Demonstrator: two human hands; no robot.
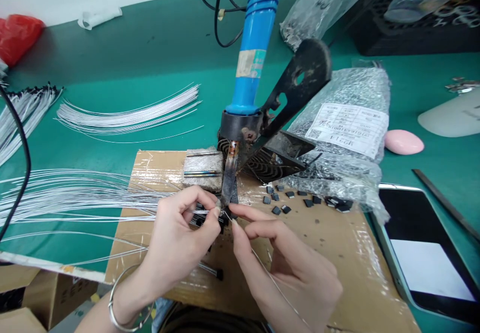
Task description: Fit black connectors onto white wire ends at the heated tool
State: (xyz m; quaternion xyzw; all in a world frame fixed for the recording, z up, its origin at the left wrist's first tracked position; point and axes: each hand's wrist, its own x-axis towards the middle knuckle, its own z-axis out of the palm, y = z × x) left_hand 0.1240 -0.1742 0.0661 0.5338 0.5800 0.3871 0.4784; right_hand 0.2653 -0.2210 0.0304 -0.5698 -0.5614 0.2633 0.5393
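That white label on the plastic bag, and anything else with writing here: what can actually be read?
White label on the bubble-wrap bag: printed lines and a square code, upside down, too blurred to read reliably.
Sticker on the blue soldering iron: worn, no legible text.
Phone screen: no text visible.

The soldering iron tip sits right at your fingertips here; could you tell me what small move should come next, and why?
Probably ease the thin solder strand in the right hand a touch forward onto the soldering iron tip. The left hand already pinches a white wire and a small black part at the tip, and the strand's end lies just beside that joint.
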